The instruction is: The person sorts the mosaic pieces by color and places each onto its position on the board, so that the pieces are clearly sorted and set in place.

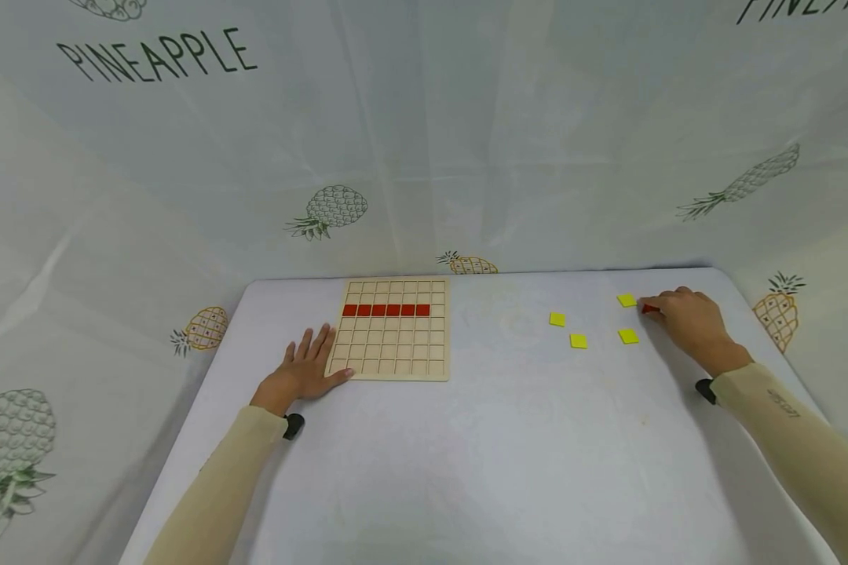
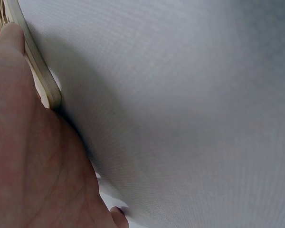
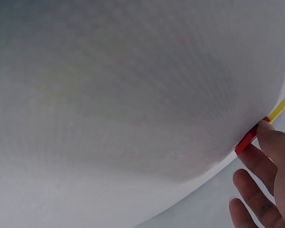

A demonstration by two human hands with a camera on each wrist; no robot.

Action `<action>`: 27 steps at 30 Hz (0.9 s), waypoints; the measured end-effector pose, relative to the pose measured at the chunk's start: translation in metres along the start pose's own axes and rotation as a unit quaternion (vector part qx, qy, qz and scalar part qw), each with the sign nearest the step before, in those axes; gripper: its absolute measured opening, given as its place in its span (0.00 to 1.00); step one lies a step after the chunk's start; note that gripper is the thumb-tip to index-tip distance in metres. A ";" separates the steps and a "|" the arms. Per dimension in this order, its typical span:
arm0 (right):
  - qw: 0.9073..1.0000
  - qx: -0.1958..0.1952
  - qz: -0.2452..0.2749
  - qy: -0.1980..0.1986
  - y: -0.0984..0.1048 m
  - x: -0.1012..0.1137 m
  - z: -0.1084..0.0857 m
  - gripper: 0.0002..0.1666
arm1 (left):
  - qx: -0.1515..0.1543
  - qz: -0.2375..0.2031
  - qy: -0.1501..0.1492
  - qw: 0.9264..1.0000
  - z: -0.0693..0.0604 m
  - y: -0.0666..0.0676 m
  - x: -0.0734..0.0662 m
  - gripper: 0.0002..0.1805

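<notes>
A pale wooden grid board (image 1: 387, 351) lies at the table's back left, with a row of red square tiles (image 1: 385, 311) in its cells. My left hand (image 1: 304, 374) rests flat at the board's near left corner, fingers spread along its side and thumb over the front edge. In the left wrist view the thumb (image 2: 13, 38) touches the board's edge (image 2: 42, 76). Far to the right, my right hand (image 1: 694, 323) pinches a red tile (image 3: 248, 139) between thumb and fingers, close to the tabletop. Just left of it lies a yellow tile (image 1: 626, 300).
More yellow tiles lie loose on the white table (image 1: 466, 447): one nearer me (image 1: 629, 336) and two further left, a lower one (image 1: 579, 340) and an upper one (image 1: 557, 319). Behind the table hangs a pale curtain (image 1: 424, 157) printed with pineapples.
</notes>
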State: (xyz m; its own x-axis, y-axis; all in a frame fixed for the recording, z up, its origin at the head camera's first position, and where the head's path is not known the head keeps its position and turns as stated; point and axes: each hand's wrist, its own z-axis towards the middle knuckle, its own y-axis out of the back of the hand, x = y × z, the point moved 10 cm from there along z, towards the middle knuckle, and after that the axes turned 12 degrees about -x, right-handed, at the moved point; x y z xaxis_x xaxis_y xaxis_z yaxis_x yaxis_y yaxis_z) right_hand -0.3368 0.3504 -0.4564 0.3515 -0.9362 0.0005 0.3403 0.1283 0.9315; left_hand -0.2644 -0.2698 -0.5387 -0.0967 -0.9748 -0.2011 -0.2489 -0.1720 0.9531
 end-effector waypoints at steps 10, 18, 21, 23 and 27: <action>0.999 -0.045 0.012 0.017 0.013 0.013 0.001 0.20 | -0.007 0.001 -0.003 1.000 0.000 0.004 0.000 0.60; 0.994 -0.093 0.031 0.051 0.031 0.049 0.012 0.19 | -0.006 0.008 -0.003 1.000 0.002 0.003 0.001 0.60; 0.992 -0.102 0.040 0.068 0.034 0.065 0.017 0.19 | -0.005 0.009 -0.003 1.000 0.001 0.001 0.002 0.61; 0.990 -0.110 0.047 0.078 0.036 0.075 0.021 0.19 | -0.004 0.008 -0.003 1.000 0.000 0.002 0.001 0.60; 0.985 -0.125 0.063 0.098 0.038 0.096 0.026 0.20 | -0.001 0.004 -0.002 1.000 -0.001 0.003 0.000 0.58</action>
State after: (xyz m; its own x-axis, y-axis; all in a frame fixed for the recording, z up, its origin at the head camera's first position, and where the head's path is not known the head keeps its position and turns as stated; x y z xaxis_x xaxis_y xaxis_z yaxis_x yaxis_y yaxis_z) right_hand -0.3127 0.2574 -0.4115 0.5574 -0.8301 0.0167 0.4797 0.3384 0.8095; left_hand -0.2640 -0.2700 -0.5357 -0.1032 -0.9756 -0.1939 -0.2453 -0.1640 0.9555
